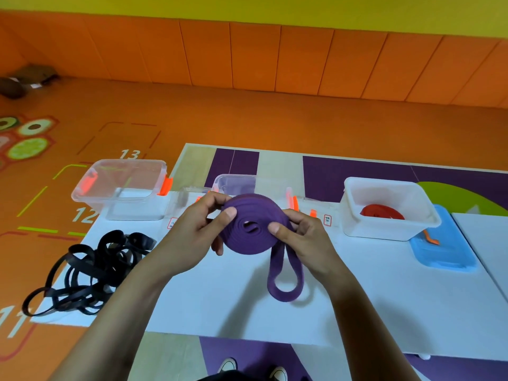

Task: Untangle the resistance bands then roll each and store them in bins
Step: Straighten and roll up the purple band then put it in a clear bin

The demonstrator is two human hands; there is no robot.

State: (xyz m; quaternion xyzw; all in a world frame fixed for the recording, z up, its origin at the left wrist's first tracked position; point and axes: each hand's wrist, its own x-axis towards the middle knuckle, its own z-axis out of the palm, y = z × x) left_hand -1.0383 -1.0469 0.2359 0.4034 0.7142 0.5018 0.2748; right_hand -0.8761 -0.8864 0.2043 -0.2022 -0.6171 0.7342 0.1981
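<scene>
Gripping a partly rolled purple band (247, 235) from both sides, the left hand (200, 229) and right hand (305, 237) hold it above the white surface (220, 298), thumbs pressed on the coil's face and fingers curled behind it. A loose loop of the same band hangs down from the coil's right side. A tangle of black bands (90, 273) lies at the surface's left end. A rolled red band (382, 211) sits inside the white bin (354, 204) on the right, with a blue lid (445, 254) just beside it. Two clear bins stand along the far edge, one at the left (82, 196) and one behind the hands (236, 182).
</scene>
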